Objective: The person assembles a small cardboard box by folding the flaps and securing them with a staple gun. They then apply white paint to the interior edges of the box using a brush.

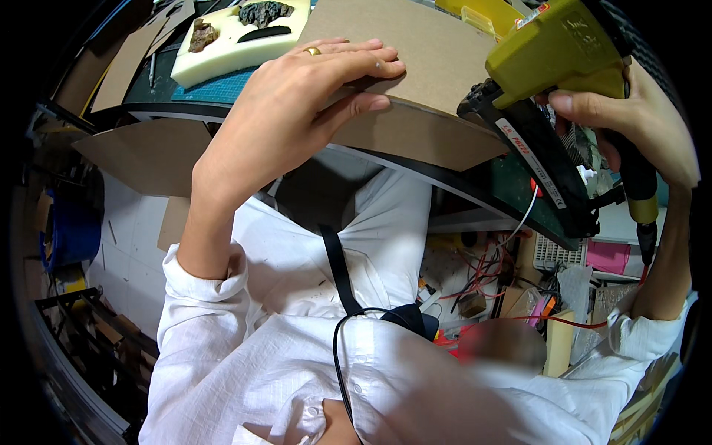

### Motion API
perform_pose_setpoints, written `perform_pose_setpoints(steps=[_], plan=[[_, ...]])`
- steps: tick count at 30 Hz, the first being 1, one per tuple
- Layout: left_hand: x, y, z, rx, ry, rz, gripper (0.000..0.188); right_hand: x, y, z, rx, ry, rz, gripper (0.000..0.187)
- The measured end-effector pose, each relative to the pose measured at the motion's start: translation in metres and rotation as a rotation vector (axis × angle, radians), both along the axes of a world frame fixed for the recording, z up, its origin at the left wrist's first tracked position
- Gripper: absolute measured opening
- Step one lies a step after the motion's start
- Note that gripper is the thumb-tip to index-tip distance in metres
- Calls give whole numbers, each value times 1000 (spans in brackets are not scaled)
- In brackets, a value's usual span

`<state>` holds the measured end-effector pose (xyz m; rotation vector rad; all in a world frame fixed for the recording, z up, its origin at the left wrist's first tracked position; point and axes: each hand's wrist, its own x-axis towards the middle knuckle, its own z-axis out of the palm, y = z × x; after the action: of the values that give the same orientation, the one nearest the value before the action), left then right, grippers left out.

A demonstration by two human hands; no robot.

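My left hand (297,93) lies on a brown fiberboard panel (430,55), fingers stretched over its top and the thumb apart from them near the front edge. Below that edge a second brown board (423,137) drops down at an angle. In my right hand (656,111) is an olive-yellow and black nail gun (560,55), gripped by its handle. Its nose rests at or close to the panel's right front edge; whether it touches, I cannot tell. The fingers behind the handle are partly hidden.
A cream foam block (211,63) with rock-like pieces in its hollows sits on a teal cutting mat (215,90). From the gun's handle a red air hose (578,324) runs down past tangled wires (482,267). A blue bin (74,233) stands on the floor at left.
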<state>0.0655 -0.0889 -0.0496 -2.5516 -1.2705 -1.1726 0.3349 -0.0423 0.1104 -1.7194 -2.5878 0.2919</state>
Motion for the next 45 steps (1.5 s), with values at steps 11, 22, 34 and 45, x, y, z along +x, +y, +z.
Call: perform_pose_setpoints(steps=[11, 22, 34, 45], plan=[[1, 0, 0, -20, -36, -16, 34, -5, 2, 5, -96, -20, 8, 54], [0, -1, 2, -35, -33, -23, 34, 17, 27, 3, 68, -100, 164, 72], [-2, -7, 2, -34, 71, 19, 36, 68, -56, 19, 99, 88, -351, 48], [6, -9, -26, -538, -1004, 37, 69, 191, -167, -84, 467, 594, -881, 36]])
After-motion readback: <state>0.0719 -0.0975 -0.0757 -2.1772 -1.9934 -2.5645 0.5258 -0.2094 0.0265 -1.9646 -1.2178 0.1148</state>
